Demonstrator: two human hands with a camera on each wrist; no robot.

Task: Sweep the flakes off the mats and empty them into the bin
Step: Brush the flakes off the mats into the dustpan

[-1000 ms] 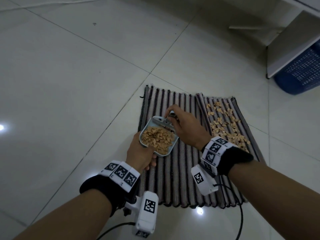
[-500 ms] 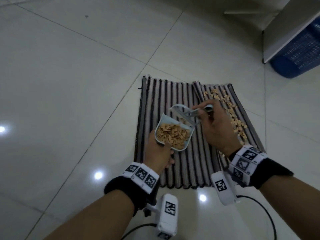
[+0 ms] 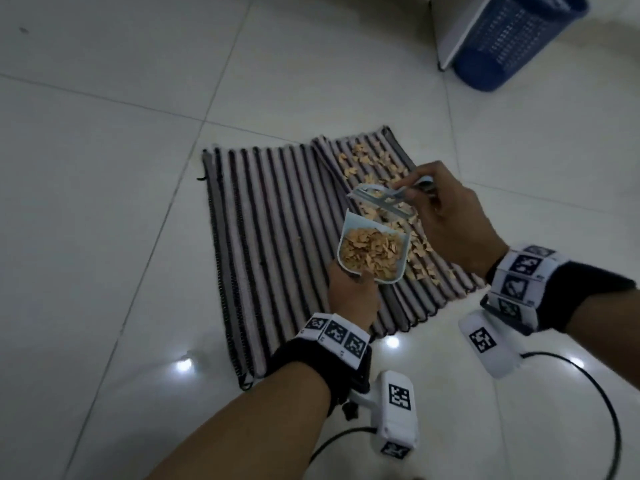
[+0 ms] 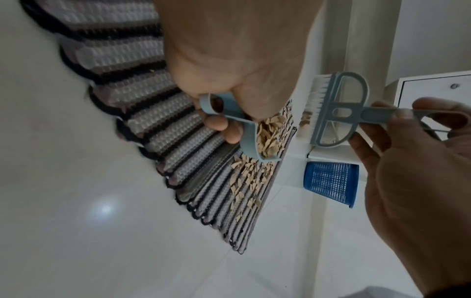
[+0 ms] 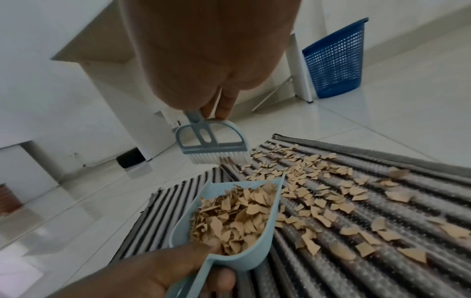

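Two striped mats lie on the tiled floor, the left mat (image 3: 270,216) swept bare and the right mat (image 3: 391,161) strewn with tan flakes (image 3: 367,161) (image 5: 328,191). My left hand (image 3: 351,292) grips the handle of a small light-blue dustpan (image 3: 372,252) (image 5: 244,217) heaped with flakes, held above the mats. My right hand (image 3: 446,216) pinches the handle of a small blue brush (image 3: 384,200) (image 4: 336,113) (image 5: 214,143), lifted clear just beyond the pan. The blue mesh bin (image 3: 512,39) (image 5: 333,58) stands at the far right.
A white furniture leg and panel (image 3: 453,32) stand against the bin's left side. White cabinets (image 5: 76,60) rise beyond the mats. Cables (image 3: 588,393) trail from the wrist cameras over the near floor. Glossy tile (image 3: 104,202) lies all round.
Both hands have moved right, from the left mat to over the right mat, carrying pan and brush. The brush has lifted away from the pan. The bin now shows more fully.
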